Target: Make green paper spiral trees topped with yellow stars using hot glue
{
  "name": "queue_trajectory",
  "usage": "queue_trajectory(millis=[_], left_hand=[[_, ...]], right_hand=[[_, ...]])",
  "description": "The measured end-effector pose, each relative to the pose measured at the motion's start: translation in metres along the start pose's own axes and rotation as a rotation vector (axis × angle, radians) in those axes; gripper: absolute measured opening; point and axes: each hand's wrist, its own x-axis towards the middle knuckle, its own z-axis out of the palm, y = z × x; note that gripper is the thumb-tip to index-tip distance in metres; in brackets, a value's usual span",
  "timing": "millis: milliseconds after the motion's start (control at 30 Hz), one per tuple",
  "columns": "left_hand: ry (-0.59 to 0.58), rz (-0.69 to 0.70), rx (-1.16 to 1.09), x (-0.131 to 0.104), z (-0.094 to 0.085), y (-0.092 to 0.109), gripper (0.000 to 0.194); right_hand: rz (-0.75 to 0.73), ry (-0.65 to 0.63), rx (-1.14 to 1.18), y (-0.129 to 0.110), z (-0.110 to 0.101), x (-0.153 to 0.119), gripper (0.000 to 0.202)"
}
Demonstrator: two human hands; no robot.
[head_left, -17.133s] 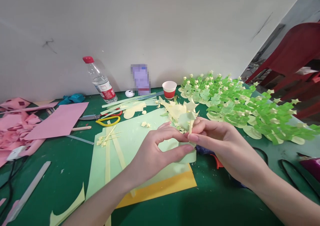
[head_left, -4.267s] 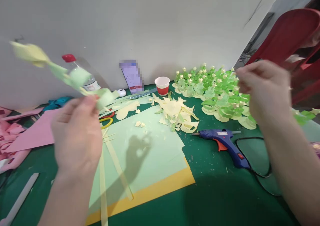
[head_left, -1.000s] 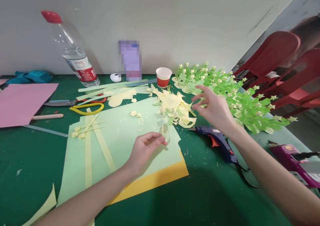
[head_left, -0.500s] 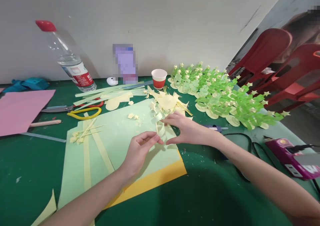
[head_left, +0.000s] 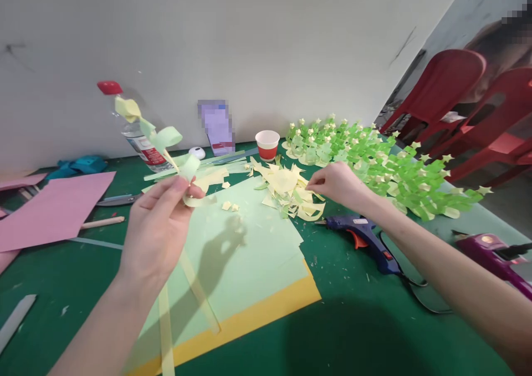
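No text is legible, neither on the bottle label (head_left: 153, 154) beyond the left fingers (head_left: 168, 194) nor the glue-gun sticker (head_left: 360, 220) near the right fingers (head_left: 319, 181).

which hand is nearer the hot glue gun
Right. The right hand is just above the hot glue gun in the view; the left hand is well to its left, holding a paper flower.

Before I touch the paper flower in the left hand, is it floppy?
The paper flower is probably very light: the left hand just pinches it low down. Its leaves look like thin, curled paper strips, so they'd likely be floppy. The slim stem looks straight, so it may be stiffer, but could bend if squeezed.
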Motion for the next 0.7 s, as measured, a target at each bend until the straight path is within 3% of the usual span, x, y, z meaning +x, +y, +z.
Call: queue_trajectory(millis=[167, 267, 367, 433, 533, 600, 700], left_hand=[[0.004, -0.092, 0.049, -0.003, 0.002, -0.003, 0.017], [0.043, -0.099, 0.046, -0.004, 0.003, -0.004, 0.004], [0.06, -0.073, 0.022, -0.003, 0.003, -0.004, 0.007], [0.074, -0.051, 0.001, -0.003, 0.002, -0.004, 0.008], [0.077, -0.037, -0.023, -0.004, 0.002, -0.005, 0.008], [0.063, -0.043, -0.033, -0.005, 0.002, -0.005, 0.006], [0.04, -0.068, -0.037, -0.008, 0.003, -0.003, 0.005]], right_hand=[[0.018, 0.105, -0.09, -0.003, -0.01, 0.019, 0.025], [-0.004, 0.091, -0.135, -0.006, -0.011, 0.031, 0.035], [-0.032, 0.039, -0.151, -0.005, -0.01, 0.038, 0.024], [-0.071, -0.008, -0.136, -0.005, -0.01, 0.039, 0.02], [-0.116, -0.051, -0.106, -0.011, -0.011, 0.038, 0.039], [-0.105, -0.043, -0.09, -0.018, -0.011, 0.035, 0.029], [-0.092, 0.002, -0.058, -0.026, -0.01, 0.029, 0.036]])
